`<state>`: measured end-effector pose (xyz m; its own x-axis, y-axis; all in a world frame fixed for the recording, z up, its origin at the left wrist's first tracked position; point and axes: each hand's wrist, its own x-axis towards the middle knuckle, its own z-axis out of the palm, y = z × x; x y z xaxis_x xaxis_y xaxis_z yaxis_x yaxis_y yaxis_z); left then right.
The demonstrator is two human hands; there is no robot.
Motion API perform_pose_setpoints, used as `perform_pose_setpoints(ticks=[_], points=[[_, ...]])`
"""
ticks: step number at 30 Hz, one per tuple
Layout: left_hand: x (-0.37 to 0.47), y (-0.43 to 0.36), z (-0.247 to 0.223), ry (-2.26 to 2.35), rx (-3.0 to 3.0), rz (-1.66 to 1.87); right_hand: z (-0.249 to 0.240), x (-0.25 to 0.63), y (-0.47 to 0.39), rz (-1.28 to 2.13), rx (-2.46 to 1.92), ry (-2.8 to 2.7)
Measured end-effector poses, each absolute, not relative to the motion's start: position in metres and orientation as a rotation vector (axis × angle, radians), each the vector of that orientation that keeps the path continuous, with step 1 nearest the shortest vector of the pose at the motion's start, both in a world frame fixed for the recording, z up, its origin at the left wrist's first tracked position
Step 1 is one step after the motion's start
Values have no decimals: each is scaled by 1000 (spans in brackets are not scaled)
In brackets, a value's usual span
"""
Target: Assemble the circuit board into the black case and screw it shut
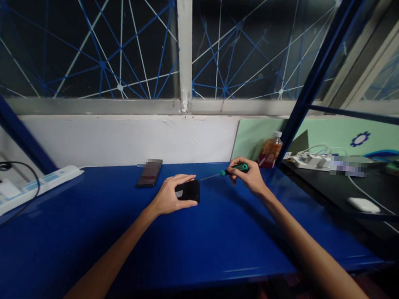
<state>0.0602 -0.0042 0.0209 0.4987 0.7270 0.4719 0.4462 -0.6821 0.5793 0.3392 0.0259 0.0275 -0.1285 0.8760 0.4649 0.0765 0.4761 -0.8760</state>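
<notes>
My left hand (170,195) is closed around a small black box-like device (191,192) with a pale label, gripping its two long sides against the blue table (213,246). In my right hand (247,174) is a screwdriver (241,167) with a green and black handle. Its thin metal shaft points left, and the tip is at the upper right corner of the device; whether it touches cannot be made out. A tiny dark speck, perhaps a screw, lies on the table just right of the device.
A smartphone (149,173) lies behind my left hand. Along the left edge runs a white power strip (57,178) with a black cable. A drink bottle (271,150) stands at the back right. Beyond a blue frame post, a black table holds a white case (363,205) and chargers.
</notes>
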Motion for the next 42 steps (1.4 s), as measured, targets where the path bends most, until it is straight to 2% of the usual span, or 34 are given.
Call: perform_pose_setpoints(ticks=[12,19,27,34,42], points=[[57,-4,21,931,2271,1015,30,338,19,828,-918,-1604],[57,-5,20,927,2264,1030,29,342,24,1084,-682,-1560],[57,-6,22,910,2277,1022,27,337,20,710,-945,-1618],[56,-6,24,924,2262,1022,25,339,26,946,-693,-1591],[56,-6,22,920,2273,1034,25,335,19,655,-975,-1598]])
